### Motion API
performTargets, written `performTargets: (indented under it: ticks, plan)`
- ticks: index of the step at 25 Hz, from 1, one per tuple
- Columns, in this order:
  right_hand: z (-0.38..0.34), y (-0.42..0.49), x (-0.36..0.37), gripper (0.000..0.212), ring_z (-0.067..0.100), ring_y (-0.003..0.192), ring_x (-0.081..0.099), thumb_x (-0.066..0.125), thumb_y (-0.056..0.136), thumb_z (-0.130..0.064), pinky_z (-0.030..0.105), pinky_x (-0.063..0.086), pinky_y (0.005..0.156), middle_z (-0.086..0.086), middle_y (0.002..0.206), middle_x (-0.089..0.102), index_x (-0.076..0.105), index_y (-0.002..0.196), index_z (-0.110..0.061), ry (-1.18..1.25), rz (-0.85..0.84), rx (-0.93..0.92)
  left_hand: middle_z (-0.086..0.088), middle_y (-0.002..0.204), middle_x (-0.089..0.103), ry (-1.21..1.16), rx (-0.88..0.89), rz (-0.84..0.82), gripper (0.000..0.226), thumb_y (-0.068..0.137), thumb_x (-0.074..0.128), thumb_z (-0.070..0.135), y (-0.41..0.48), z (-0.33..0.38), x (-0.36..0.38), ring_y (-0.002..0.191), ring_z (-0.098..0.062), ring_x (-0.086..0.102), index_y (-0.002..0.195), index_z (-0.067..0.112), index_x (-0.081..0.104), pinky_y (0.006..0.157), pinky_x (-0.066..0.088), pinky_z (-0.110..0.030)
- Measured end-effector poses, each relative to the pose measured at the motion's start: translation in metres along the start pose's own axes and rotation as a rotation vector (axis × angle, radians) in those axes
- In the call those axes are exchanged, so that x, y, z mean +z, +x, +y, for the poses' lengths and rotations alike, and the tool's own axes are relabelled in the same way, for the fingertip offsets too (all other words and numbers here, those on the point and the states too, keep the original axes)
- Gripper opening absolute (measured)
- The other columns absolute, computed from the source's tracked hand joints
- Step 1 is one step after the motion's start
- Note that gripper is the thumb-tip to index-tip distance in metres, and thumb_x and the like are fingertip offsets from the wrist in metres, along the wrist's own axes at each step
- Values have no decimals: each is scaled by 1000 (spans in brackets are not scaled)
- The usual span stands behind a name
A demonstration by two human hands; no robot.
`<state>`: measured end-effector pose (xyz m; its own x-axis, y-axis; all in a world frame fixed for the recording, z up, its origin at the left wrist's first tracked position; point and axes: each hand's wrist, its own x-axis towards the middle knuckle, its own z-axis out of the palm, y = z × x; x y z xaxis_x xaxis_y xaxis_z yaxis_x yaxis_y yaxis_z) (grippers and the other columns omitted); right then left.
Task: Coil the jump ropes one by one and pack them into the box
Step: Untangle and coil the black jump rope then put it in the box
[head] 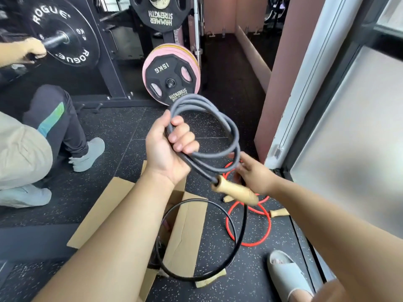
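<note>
My left hand (168, 147) is raised and shut on a grey-black jump rope (218, 118), wound into several loops. One wooden handle (235, 191) of that rope hangs below the coil. My right hand (253, 173) pinches the rope just beside that handle. A long loose loop of the same rope (237, 243) droops down over the open cardboard box (185, 232) on the floor. A red jump rope (261, 232) with wooden handles (279, 212) lies on the floor to the right of the box.
Another person crouches at left, a knee (50, 110) and a grey shoe (89, 155) near the box. Weight plates (172, 81) and a rack stand behind. A glass door frame (305, 105) runs along the right. My slipper (287, 273) is at bottom right.
</note>
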<state>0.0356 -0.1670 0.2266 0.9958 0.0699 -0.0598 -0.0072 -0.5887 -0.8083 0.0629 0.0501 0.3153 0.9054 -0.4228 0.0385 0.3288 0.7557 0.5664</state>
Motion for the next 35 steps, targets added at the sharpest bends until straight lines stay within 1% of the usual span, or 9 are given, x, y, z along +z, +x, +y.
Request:
performTargets:
  ticks: [2,6,10,13,17,20,24,29,35]
  plan:
    - [-5,-1,10,20,17,73,51,41,105,-19,39,48,72,-3,79,57,50,123,-21,-107,-108,6,9,48,29,82,116,136,29,100,44,36,5,1,1,38,-6,25,74,22,44,40,25,-21]
    - [-27,-6,22,60,25,83,52,41,101,-11,31,36,64,8,100,54,17,155,-4,-500,-219,6,3,52,40,472,221,310,31,103,47,29,9,-27,-1,40,-12,31,74,18,46,43,28,-24]
    - [-39,-10,30,38,29,73,57,46,86,2,36,42,58,5,78,56,49,124,-3,-654,-240,-86,-1,51,49,934,323,296,38,105,44,32,8,-45,-5,41,-19,42,78,5,49,48,38,-30]
    - [-46,-14,35,24,30,75,64,50,84,-5,34,52,61,9,83,67,54,107,-8,-461,-241,-34,0,50,49,990,359,323,38,104,43,35,3,-50,-7,42,-21,44,87,2,49,47,40,-30]
    - [-48,-14,31,28,24,57,56,58,86,4,32,53,52,17,79,59,54,110,-10,222,-338,289,1,51,48,1018,425,373,36,105,42,34,1,-37,-12,40,-20,44,85,5,46,45,39,-28]
    - [-53,-18,23,15,16,52,43,63,85,7,26,40,50,13,70,51,61,97,-2,354,-408,307,3,54,54,1237,431,314,31,102,46,39,-3,-40,-21,43,-20,50,87,13,49,51,44,-33]
    - [-60,-27,22,11,13,55,59,63,88,8,21,54,54,12,76,71,62,97,2,361,-624,316,2,60,64,1477,376,190,25,100,49,40,-12,-59,-24,49,-15,60,91,16,50,59,52,-37]
    - [-65,-35,29,14,20,60,69,56,95,1,35,62,66,9,71,60,58,81,-3,275,-796,293,10,68,70,1680,236,206,22,98,52,45,-14,-69,-29,70,-4,64,91,24,50,69,44,-29]
    - [-77,-34,16,16,8,40,41,68,91,-12,24,44,45,-4,51,43,66,79,-2,50,-728,120,4,74,70,1700,-189,48,52,96,38,65,-17,-61,-38,74,-18,64,84,21,64,78,53,-35]
